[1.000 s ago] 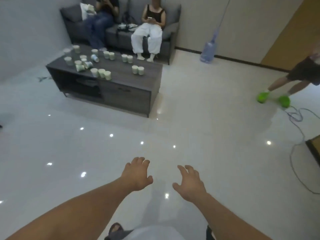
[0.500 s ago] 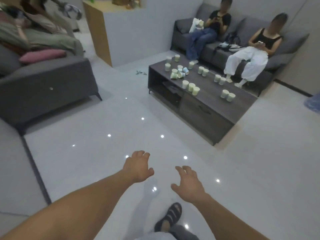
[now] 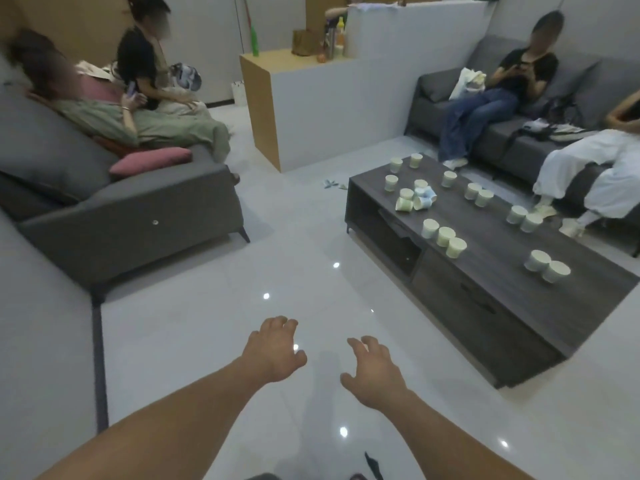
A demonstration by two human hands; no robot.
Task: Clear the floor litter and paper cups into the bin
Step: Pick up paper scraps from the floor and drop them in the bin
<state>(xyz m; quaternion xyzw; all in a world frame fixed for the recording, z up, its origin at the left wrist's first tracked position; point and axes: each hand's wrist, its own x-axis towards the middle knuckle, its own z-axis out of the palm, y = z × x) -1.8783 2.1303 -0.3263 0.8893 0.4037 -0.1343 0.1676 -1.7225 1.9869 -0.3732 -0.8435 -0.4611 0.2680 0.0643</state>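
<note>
Several pale green and white paper cups [image 3: 445,236] stand on the dark wooden coffee table [image 3: 491,306] at the right; a few near its far end lie tipped over [image 3: 415,199]. Small scraps of litter [image 3: 333,183] lie on the white floor beyond the table's far left corner. My left hand [image 3: 275,349] and my right hand [image 3: 374,370] are stretched out low over bare floor, fingers spread and loosely bent, holding nothing. Both are well short of the table and the litter. No bin is clearly visible.
A grey sofa [image 3: 131,216] with two seated people stands at the left. Another grey sofa [image 3: 519,140] with two seated people runs behind the table. A white and wood partition counter [image 3: 311,109] stands at the back. Open glossy floor lies between the sofas.
My view has swung left across the room, bringing the left sofa and the partition counter into sight. My hands have kept the same spread, empty pose in front of me.
</note>
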